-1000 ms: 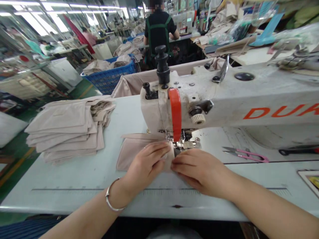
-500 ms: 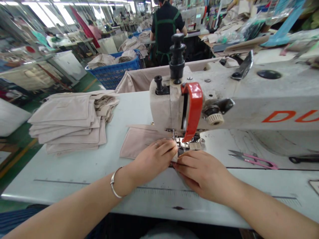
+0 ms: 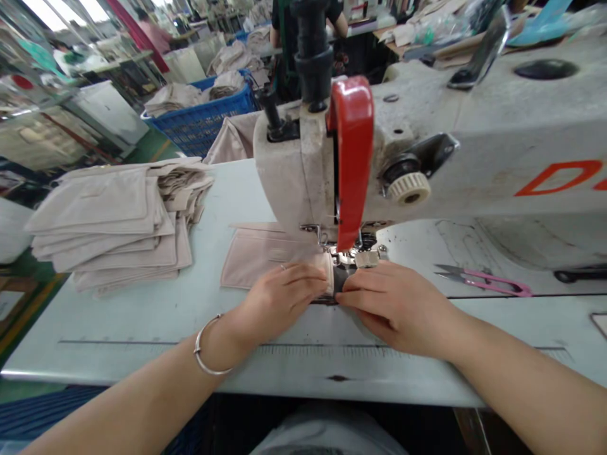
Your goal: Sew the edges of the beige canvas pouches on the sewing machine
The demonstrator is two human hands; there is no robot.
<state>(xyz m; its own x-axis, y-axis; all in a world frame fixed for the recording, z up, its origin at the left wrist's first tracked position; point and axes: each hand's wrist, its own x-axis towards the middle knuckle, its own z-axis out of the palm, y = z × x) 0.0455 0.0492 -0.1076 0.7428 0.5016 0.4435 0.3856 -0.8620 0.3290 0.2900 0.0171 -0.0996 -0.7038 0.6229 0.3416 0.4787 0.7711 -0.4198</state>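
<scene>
Fingers [image 3: 308, 278] of your left hand [image 3: 277, 300] flat on beige panel [image 3: 256, 256] | right hand [image 3: 393, 303] pinches its edge | both by presser foot [image 3: 353, 258], feeding it straight.

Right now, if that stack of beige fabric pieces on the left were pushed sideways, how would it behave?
The stack of beige fabric pieces would probably shear and fan out, since its layers already lie offset with loose corners. Each piece looks thin and limp, so likely floppy and light. On the smooth table the bottom layers may slide easily.
</scene>
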